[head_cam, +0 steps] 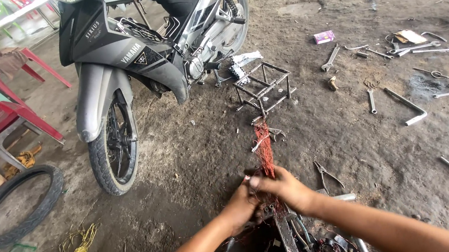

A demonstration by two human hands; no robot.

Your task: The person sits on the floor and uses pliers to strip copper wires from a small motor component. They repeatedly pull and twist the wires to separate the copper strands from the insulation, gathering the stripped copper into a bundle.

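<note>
Both my left hand [241, 202] and right hand [286, 188] have their fingers pinched closed around a bundle of reddish copper wire [264, 148], low on the dirt floor [195, 164] before me. A long tuft stands free above my fists, so I judge much pulling is done; the dark part below is hard to read.

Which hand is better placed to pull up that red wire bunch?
Probably the right hand: its grip sits directly under the red wire bunch, pinching its base. The left hand is beside it, lower.

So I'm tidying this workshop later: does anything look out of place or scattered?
Yes. Wrenches and other hand tools lie strewn across the dirt floor at right, in no order. A loose tyre lies flat beside the motorbike.
</note>
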